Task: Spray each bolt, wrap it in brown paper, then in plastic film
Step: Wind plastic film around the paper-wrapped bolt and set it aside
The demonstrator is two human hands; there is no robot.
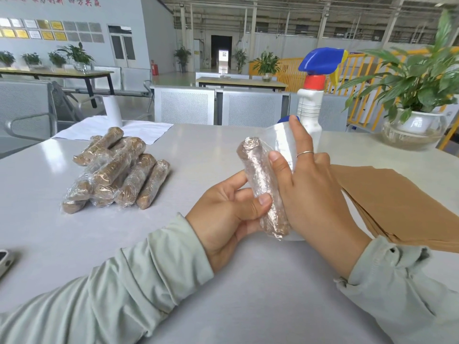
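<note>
At the far left edge of a pale grey table [74, 244], part of a dark-screened device [4, 261] is cut off by the frame. Further in, a heap of wrapped bolts [116, 175] is piled on the tabletop, each a brown paper roll covered in clear film. Behind the heap a white sheet [111, 130] is spread flat, with a white roll [113, 108] standing upright on it.

Near the centre, a single wrapped bolt [260, 184] is held above the table between both hands, tilted so its upper end points away and slightly left. It is already cased in brown paper and shiny film. The left hand [228, 214], in a pale green sleeve, is curled around the lower part of the bolt, with the thumb pressed on its front and the fingers tucked behind it. The right hand [313, 189] is laid against the bolt's right side with straight, nearly flat fingers; a thin ring is worn on one finger. A stretch of clear plastic film [283, 142] is seen behind those fingers, running from the bolt toward a roll with a blue end [284, 119], mostly hidden.

Just behind the right hand stands a white spray bottle [310, 110] with a red collar and blue trigger. To the right, sheets of brown paper [402, 204] lie on the table, and a potted plant [417, 95] in a glass bowl sits at the far corner.
</note>
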